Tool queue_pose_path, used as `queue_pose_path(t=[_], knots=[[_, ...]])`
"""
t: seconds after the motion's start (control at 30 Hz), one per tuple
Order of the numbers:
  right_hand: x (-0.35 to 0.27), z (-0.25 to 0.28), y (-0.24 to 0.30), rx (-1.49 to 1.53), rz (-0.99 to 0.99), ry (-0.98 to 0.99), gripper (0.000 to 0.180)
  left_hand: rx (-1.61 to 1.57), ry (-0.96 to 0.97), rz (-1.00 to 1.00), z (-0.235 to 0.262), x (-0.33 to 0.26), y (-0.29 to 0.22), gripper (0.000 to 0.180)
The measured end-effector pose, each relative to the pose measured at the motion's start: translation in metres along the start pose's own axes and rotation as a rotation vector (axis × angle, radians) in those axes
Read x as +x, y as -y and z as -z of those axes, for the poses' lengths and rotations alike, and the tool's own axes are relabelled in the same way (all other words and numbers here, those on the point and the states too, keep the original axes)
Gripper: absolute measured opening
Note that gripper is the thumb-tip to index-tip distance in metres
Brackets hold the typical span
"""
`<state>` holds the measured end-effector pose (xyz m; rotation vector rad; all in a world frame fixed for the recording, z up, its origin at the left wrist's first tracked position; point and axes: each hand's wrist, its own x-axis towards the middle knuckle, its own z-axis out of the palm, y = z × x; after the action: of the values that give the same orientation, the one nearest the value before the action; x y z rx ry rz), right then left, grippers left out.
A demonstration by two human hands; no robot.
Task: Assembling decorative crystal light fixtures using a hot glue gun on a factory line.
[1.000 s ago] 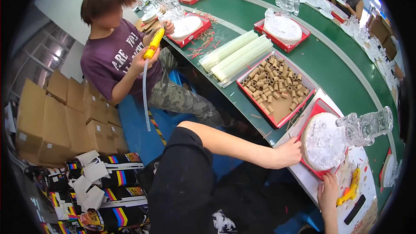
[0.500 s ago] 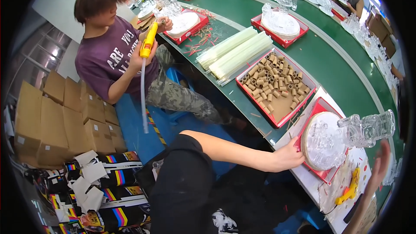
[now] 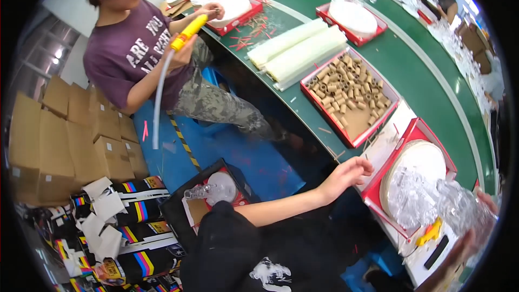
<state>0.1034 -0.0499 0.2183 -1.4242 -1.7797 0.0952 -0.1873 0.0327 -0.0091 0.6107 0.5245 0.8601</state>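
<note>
1. Your left hand (image 3: 351,172) rests open at the near edge of the surface (image 3: 324,121), gripping nothing, just beside the red tray (image 3: 378,200) that carries the white disc (image 3: 427,159).
2. Your right hand (image 3: 465,249) is blurred at the lower right; its grip seems to close on the clear glass piece (image 3: 459,211), though I cannot tell for sure.
3. The glass piece hangs over the disc's near edge, with more clear glass (image 3: 411,200) lying on the disc.
4. A yellow tool (image 3: 431,232) lies just beside that tray.
5. Beyond sit a tray of cardboard tubes (image 3: 351,89) and pale foam rolls (image 3: 300,51).
6. I judge the work midway: the glass is in hand and not yet set down.
</note>
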Motion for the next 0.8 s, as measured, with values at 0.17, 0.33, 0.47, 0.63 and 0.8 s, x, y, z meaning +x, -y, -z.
queue_pose_path(t=[0.17, 0.33, 0.47, 0.63, 0.8], knots=[[-0.032, 0.015, 0.015, 0.022, 0.037, -0.129, 0.087, -1.156, 0.752, 0.278, -0.022, 0.018, 0.089, 0.06], [-0.053, -0.013, 0.032, 0.373, 0.096, -0.386, 0.089, -0.903, 0.476, 0.312, -0.022, -0.002, 0.068, 0.058], [-0.074, -0.003, 0.018, 0.478, 0.143, -0.368, 0.083, -0.674, 0.22, 0.361, -0.024, -0.024, 0.041, 0.056], [-0.069, 0.024, -0.042, 0.535, -0.196, -0.239, 0.082, -0.385, 0.04, 0.568, -0.026, -0.021, 0.003, 0.053], [-0.019, 0.016, -0.05, 0.398, -0.343, -0.235, 0.07, 0.461, 0.258, 0.068, -0.009, 0.012, -0.041, 0.029]])
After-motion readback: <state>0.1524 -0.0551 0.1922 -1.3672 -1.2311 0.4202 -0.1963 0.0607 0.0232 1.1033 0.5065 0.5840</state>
